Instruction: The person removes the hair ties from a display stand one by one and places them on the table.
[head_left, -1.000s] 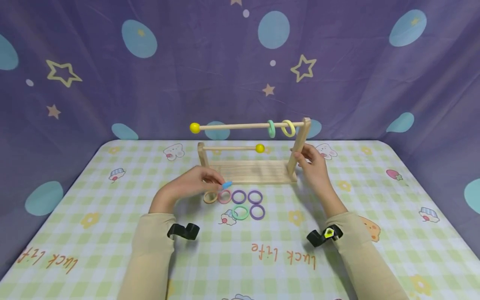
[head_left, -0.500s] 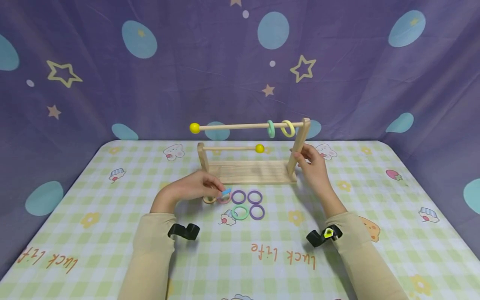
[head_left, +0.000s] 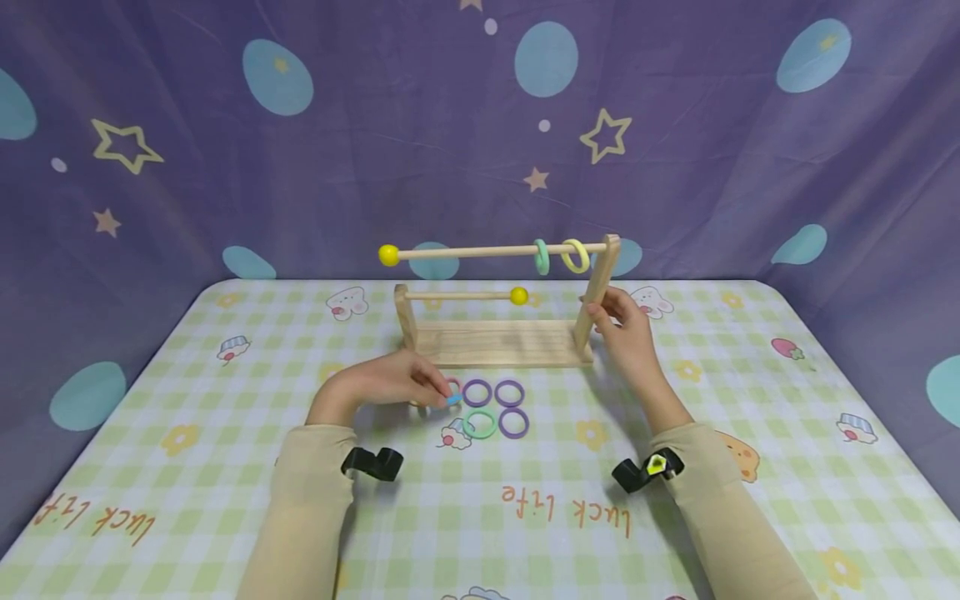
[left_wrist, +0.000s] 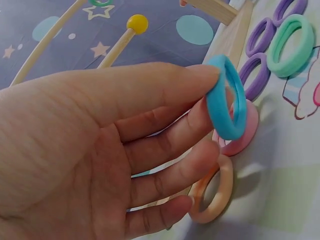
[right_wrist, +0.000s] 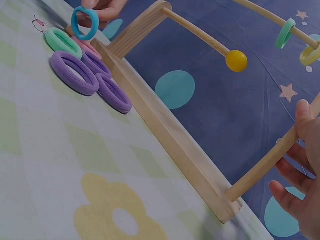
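My left hand (head_left: 393, 379) pinches a blue hair tie (left_wrist: 217, 107) between thumb and fingers, just above the tablecloth. Below it in the left wrist view lie a pink hair tie (left_wrist: 250, 127) and an orange hair tie (left_wrist: 220, 192). Further right on the cloth are a green hair tie (head_left: 480, 423) and several purple hair ties (head_left: 513, 422). With thumb and fingers, my right hand (head_left: 628, 333) holds the right upright of a wooden rack (head_left: 502, 343). On the rack's upper rod hang another green hair tie (head_left: 542, 257) and a yellow hair tie (head_left: 575, 256).
The rack's two rods end in yellow balls, an upper ball (head_left: 388, 255) at the left and a lower ball (head_left: 519, 296) near the middle. A checked tablecloth (head_left: 570, 533) covers the table. Behind stands a purple patterned curtain (head_left: 442, 150).
My left hand has moved slightly down and toward me with the blue hair tie, now covering most of the orange one in the head view. My right hand stays on the rack.
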